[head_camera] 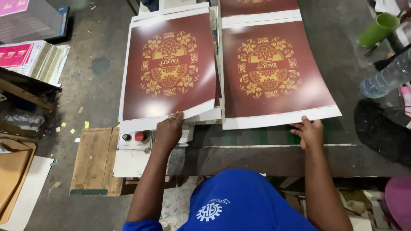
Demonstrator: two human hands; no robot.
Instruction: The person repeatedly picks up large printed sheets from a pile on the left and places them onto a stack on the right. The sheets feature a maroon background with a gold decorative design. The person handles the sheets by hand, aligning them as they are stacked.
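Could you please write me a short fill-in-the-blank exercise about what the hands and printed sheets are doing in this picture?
1. The left hand holds the near edge of the left printed sheet, whose main colour is ____.
2. The right hand rests at the near edge of the ____ printed sheet.
3. Below the left sheet, beside a black knob, sits a round ____ button.
4. At the upper right stands a ____ cup.

Missing words: maroon; right; red; green
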